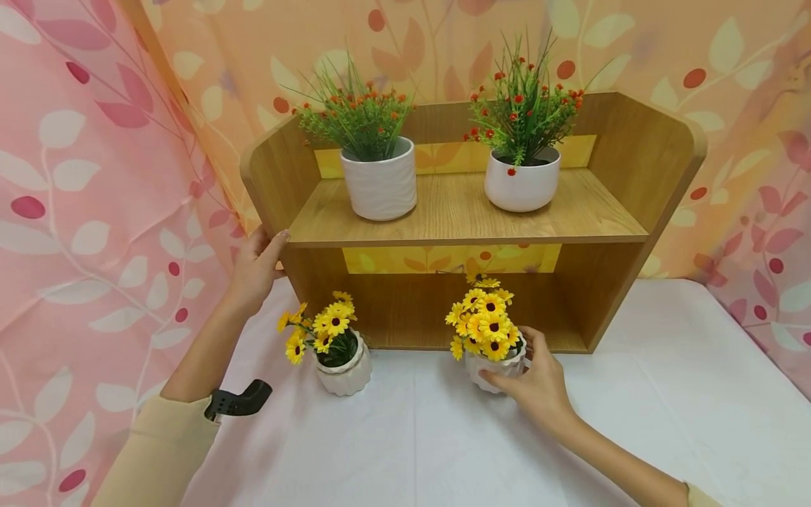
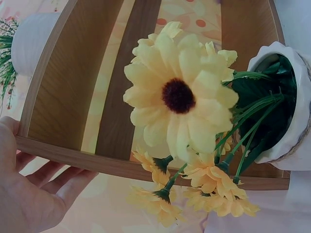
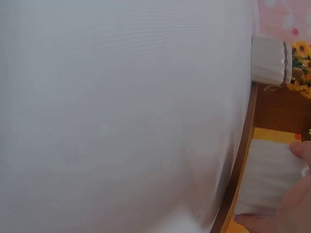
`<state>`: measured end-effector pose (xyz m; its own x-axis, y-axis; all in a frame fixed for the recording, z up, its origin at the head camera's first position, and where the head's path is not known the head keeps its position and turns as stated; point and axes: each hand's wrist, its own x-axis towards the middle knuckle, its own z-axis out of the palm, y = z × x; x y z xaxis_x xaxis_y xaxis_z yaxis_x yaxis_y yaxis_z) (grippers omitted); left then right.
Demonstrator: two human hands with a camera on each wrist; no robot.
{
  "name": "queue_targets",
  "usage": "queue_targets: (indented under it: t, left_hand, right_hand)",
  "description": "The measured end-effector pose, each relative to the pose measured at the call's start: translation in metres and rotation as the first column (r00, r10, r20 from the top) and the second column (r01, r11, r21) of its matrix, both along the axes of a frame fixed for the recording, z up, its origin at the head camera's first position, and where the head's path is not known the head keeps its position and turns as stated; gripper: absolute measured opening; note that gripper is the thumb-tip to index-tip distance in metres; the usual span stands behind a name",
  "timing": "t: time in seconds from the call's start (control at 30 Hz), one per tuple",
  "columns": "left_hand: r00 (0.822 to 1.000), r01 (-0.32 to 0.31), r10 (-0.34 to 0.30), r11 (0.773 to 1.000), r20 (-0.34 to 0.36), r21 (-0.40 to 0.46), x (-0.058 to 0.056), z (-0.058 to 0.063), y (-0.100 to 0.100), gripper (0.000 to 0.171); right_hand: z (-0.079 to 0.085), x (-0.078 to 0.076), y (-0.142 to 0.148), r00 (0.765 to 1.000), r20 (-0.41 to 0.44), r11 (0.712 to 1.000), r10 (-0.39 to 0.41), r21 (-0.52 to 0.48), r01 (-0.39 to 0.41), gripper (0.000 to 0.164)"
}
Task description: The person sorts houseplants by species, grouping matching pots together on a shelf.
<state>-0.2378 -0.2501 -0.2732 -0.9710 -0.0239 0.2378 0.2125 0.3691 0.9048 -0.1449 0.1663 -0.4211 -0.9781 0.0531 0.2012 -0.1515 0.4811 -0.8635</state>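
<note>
My left hand (image 1: 250, 271) grips the left side panel of a two-tier wooden shelf (image 1: 469, 239), thumb at its front edge and fingers along the outside. My right hand (image 1: 541, 384) holds a white fluted flowerpot (image 1: 494, 373) with yellow daisy-like flowers (image 1: 488, 320), thumb in front and fingers on its right side. This pot is in front of the lower tier; in the right wrist view the white pot (image 3: 269, 177) sits between thumb and fingers. A similar flowerpot (image 1: 345, 373) stands on the table near the shelf's lower left corner, its flowers (image 2: 180, 97) large in the left wrist view.
On the upper tier stand a tall white pot (image 1: 380, 183) and a rounder white pot (image 1: 522, 184), both with grass and red-orange flowers. A white cloth covers the table (image 1: 380, 451). Patterned curtains (image 1: 95, 211) hang behind and at the sides.
</note>
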Motion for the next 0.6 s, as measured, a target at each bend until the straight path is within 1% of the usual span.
queue_targets:
  t: [0.2, 0.43, 0.6]
  left_hand:
    - [1.000, -0.001, 0.001, 1.000, -0.003, -0.001, 0.001, 0.001, 0.001, 0.064]
    - [1.000, 0.004, -0.004, 1.000, -0.003, 0.006, 0.001, 0.001, 0.001, 0.064]
    - [1.000, 0.003, -0.003, 1.000, -0.009, 0.000, 0.001, 0.001, 0.000, 0.063]
  right_hand:
    - [0.002, -0.010, -0.011, 1.000, -0.002, 1.000, 0.016, -0.003, -0.016, 0.092]
    - [0.003, -0.021, -0.025, 1.000, -0.012, 1.000, 0.011, 0.020, -0.011, 0.090]
    - [0.005, -0.029, -0.038, 1.000, -0.001, 1.000, 0.022, 0.004, -0.022, 0.090]
